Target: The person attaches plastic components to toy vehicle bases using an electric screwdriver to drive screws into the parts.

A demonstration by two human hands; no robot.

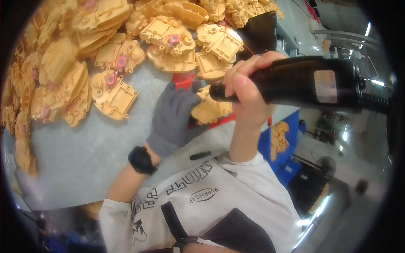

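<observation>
My right hand (249, 86) is bare and wrapped round a black electric screwdriver (295, 80). The tool lies sideways in front of me, its nose pointing left over a yellow plastic housing (213, 110). Its tip and whatever it touches cannot be made out. In a grey glove, my left hand (171, 116) grips the left side of that housing, thumb side hidden. Under the housing sits a red fixture (182, 80), of which only edges show.
Many similar yellow housings (114, 95) are heaped across the far and left parts of the grey table (76, 156), some with round pink parts and red wires. A small black stick-like object (200, 156) rests by the near edge. Right of the table are a blue bin (265, 145) and a fan (325, 165).
</observation>
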